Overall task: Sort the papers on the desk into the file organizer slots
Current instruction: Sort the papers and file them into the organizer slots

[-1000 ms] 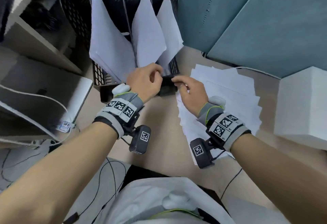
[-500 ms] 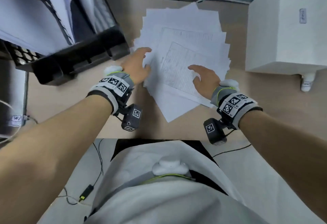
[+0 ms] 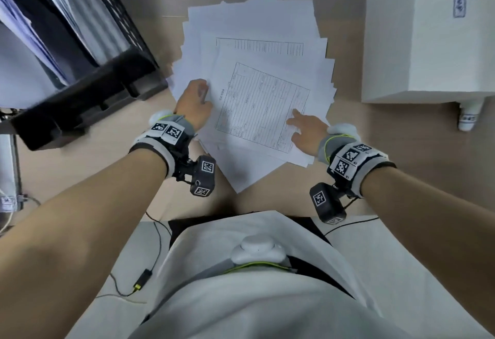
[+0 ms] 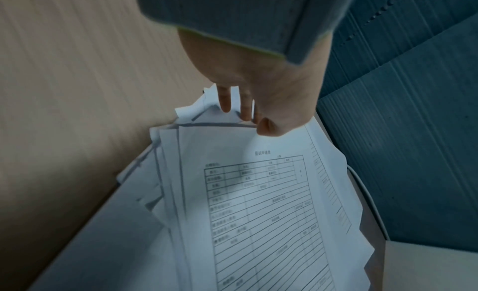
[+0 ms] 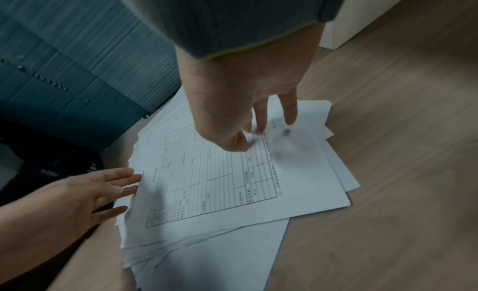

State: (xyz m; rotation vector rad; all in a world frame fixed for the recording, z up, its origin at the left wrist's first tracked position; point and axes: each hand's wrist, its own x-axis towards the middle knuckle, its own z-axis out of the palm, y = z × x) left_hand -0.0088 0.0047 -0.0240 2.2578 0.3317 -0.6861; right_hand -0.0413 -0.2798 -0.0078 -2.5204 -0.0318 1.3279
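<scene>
A loose pile of white papers (image 3: 249, 25) lies fanned on the wooden desk, topped by a sheet printed with a table (image 3: 262, 108) (image 4: 261, 203) (image 5: 214, 181). My left hand (image 3: 203, 89) (image 4: 245, 115) (image 5: 124, 185) is at that sheet's left edge, its straight fingers tucked under the slightly lifted edge and its thumb at the rim. My right hand (image 3: 294, 116) (image 5: 266, 127) presses straight fingertips down on the sheet's right part. The black mesh file organizer (image 3: 88, 97), with papers standing in its slots, sits to the left of the pile.
A white box (image 3: 428, 30) stands right of the pile, with a small white bottle (image 3: 468, 116) at its front corner. A blue-grey partition (image 5: 64, 60) backs the desk. Cables (image 3: 142, 282) hang below the desk's near edge.
Both hands left the organizer's front and came down onto the paper pile. Over the last half second the left hand slid to the printed sheet's left edge and the right hand set its fingertips on it.
</scene>
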